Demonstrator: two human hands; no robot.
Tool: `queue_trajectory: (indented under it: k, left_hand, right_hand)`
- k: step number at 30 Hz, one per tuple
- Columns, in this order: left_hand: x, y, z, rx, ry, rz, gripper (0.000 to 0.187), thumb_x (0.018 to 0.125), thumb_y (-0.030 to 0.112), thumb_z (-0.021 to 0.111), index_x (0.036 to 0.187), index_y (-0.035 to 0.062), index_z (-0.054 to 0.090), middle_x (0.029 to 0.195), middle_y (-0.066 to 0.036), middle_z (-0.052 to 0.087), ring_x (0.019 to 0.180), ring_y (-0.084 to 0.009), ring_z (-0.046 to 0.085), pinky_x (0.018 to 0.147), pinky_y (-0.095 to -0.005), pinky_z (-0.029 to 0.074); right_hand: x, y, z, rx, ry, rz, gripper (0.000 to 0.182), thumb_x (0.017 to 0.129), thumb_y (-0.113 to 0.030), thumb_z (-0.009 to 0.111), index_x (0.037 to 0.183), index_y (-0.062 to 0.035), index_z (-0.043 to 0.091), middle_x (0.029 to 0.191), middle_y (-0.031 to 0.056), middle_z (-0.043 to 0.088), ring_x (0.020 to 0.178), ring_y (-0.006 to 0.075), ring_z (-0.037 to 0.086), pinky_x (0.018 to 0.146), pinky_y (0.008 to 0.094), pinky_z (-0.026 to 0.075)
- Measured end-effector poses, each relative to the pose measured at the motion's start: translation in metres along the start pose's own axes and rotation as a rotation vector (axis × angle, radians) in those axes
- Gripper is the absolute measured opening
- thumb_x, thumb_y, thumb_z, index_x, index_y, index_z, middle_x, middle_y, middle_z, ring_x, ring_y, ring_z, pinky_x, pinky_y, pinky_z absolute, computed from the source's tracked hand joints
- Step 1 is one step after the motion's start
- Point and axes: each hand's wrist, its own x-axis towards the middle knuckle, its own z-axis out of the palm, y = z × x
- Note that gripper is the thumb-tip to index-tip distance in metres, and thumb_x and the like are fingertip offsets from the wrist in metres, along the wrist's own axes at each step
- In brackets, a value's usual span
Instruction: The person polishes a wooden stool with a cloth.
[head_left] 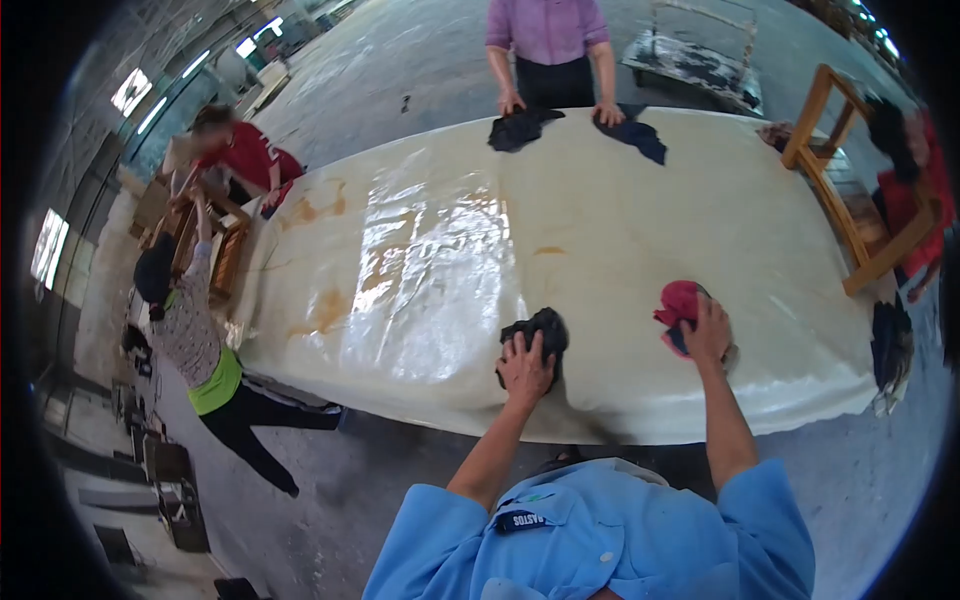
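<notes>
My left hand [527, 372] presses on a bunched black cloth [548, 330] near the table's front edge, its fingers curled over the fabric. To the right, my right hand [710, 332] grips a crumpled red and dark cloth [677, 303]. Both cloths rest on the shiny cream sheet [600, 230] that covers the long table. The undersides of my hands are hidden, so how deep the fingers close cannot be seen.
Across the table, a person in a purple top [548, 30] has hands on two dark cloths [520, 130]. A wooden frame [835, 180] stands at the right end. At the left end, people are by wooden frames [230, 250]. A cart [690, 60] stands behind.
</notes>
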Motion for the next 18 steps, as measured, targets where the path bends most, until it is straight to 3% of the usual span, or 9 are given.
queue_trajectory:
  k: [2,5,11,13,18]
  left_hand:
    - [0.002,-0.005,0.007,0.004,0.004,0.006,0.058,0.077,0.035,0.070,0.132,0.0211,0.054,0.134,-0.014,0.047,0.122,-0.0366,0.044,0.085,-0.0555,0.039]
    - [0.001,-0.003,0.002,-0.004,0.012,-0.015,0.058,0.077,0.035,0.070,0.131,0.0192,0.054,0.131,-0.012,0.047,0.119,-0.0346,0.045,0.084,-0.0537,0.040]
    - [0.002,0.003,-0.007,-0.009,0.017,-0.060,0.058,0.077,0.039,0.068,0.130,0.0191,0.053,0.128,-0.010,0.047,0.119,-0.0289,0.044,0.084,-0.0497,0.040]
    - [0.001,0.004,-0.003,0.003,0.051,-0.085,0.058,0.078,0.039,0.067,0.130,0.0190,0.053,0.128,-0.010,0.047,0.119,-0.0288,0.044,0.084,-0.0494,0.039]
    - [0.001,0.004,0.009,-0.027,0.087,-0.112,0.056,0.079,0.038,0.066,0.130,0.0192,0.052,0.130,-0.010,0.047,0.121,-0.0290,0.044,0.086,-0.0502,0.038]
  right_hand:
    - [0.009,0.005,0.001,-0.012,-0.030,0.031,0.073,0.076,-0.027,0.074,0.140,-0.0229,0.040,0.128,0.0114,0.047,0.114,0.0348,0.051,0.094,0.0437,0.047]
    - [0.013,0.011,0.011,0.004,0.058,-0.027,0.067,0.076,-0.021,0.072,0.137,-0.0194,0.043,0.121,0.0113,0.050,0.107,0.0341,0.054,0.090,0.0434,0.049]
    - [0.018,0.012,0.006,0.043,-0.005,0.012,0.062,0.077,-0.019,0.068,0.135,-0.0171,0.046,0.122,0.0138,0.051,0.111,0.0343,0.053,0.090,0.0442,0.049]
    - [0.030,0.036,0.021,0.177,0.040,-0.102,0.060,0.076,-0.016,0.068,0.133,-0.0159,0.049,0.118,0.0161,0.054,0.109,0.0361,0.055,0.089,0.0449,0.048]
    - [0.027,0.073,0.011,0.341,0.106,-0.142,0.059,0.074,-0.011,0.066,0.131,-0.0099,0.049,0.116,0.0184,0.055,0.109,0.0365,0.055,0.089,0.0457,0.046]
